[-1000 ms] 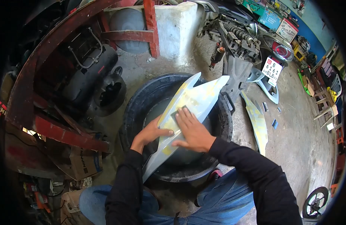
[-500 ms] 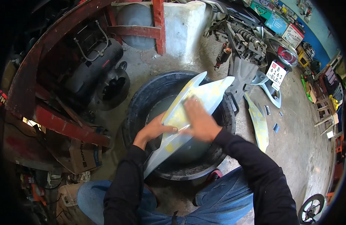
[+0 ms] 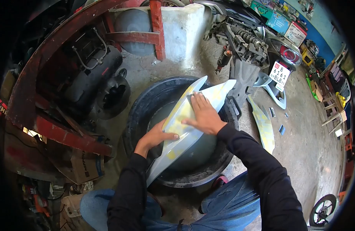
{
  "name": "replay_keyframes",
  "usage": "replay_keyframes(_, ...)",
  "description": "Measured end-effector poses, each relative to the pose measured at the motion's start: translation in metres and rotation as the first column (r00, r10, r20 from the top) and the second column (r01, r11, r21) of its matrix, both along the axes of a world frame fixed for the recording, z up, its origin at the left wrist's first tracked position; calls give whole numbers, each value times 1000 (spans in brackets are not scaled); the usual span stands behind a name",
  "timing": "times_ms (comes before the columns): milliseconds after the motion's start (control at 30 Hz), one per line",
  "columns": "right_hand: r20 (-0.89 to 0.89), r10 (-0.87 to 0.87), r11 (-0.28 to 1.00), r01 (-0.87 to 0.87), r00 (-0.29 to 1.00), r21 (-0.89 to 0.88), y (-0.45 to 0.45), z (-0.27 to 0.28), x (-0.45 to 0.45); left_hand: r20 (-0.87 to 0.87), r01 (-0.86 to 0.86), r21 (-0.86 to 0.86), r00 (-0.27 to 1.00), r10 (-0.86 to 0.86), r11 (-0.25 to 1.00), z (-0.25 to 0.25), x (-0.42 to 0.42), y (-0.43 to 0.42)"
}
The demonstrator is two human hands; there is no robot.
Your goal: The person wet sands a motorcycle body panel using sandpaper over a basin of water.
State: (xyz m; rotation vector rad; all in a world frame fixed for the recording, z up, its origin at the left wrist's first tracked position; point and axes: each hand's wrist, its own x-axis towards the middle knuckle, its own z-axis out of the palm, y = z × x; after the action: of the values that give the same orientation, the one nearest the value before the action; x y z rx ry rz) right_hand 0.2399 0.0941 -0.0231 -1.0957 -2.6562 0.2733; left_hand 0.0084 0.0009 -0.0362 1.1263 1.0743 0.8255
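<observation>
A pointed motorcycle body panel (image 3: pixel 175 144), pale grey with yellow patches, lies tilted across a black tub (image 3: pixel 137 115) of cloudy water. My left hand (image 3: pixel 154 136) grips its left edge, thumb on top and fingers hidden underneath. Flat on the panel's upper face rests my right hand (image 3: pixel 205 115), its fingers together and thumb out to the side. A dark edge of what looks like sandpaper (image 3: pixel 190 99) shows beside those fingers, pressed against the panel; most of it is covered.
Right of the tub lies a second patchy panel (image 3: pixel 263 123), with small blue-and-dark pieces (image 3: pixel 282 129) on the floor. A partly stripped motorcycle (image 3: pixel 248 50) stands behind. On the left are a red frame (image 3: pixel 69 134) and a black tank (image 3: pixel 94 75). A wheel (image 3: pixel 323 210) is at lower right.
My right hand, blurred before, is now sharp and slightly higher on the panel, with its fingers straighter. The left hand keeps its grip. The whole view has shifted slightly.
</observation>
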Motion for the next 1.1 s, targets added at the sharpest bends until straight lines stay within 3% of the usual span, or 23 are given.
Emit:
replay_keyframes(67,63,118,985,-125,991,117,-27,-3,-5,-9,-8,35,1000,9,999,-11,-3,0)
replay_keyframes(100,65,199,975,-204,978,88,-42,0,-5,-5,-18,75,1000,18,997,-9,-1,2)
replay_keyframes(233,-38,70,996,-68,997,59,6,2,-5,-12,18,16,1000,-18,1000,-10,-1,3)
replay_keyframes(333,41,123,986,-127,992,107,-24,1,-12,-58,25,75,998,-21,997,-14,-4,2)
replay_keyframes(367,22,169,984,-170,985,49,-39,6,-12,-33,-5,76,999,8,997,-15,-3,2)
replay_keyframes(533,-63,66,997,-63,996,43,-4,3,-17,-31,31,14,999,-30,999,-7,-3,2)
replay_keyframes(633,1,124,989,-124,992,78,-19,2,-18,-19,25,102,1000,-23,994,-8,-3,4)
replay_keyframes(800,-45,18,995,-14,999,96,5,1,-15,-61,8,64,998,-5,998,-8,-2,1)
replay_keyframes(933,1,168,982,-167,986,91,-20,1,-14,13,-25,109,1000,23,994,-16,0,5)
replay_keyframes(1067,15,-13,999,12,1000,51,0,11,-19,-50,9,55,999,-6,998,-11,-3,1)
replay_keyframes(1100,52,33,993,-39,998,110,-13,3,-22,-64,30,70,998,-25,997,-10,-3,1)
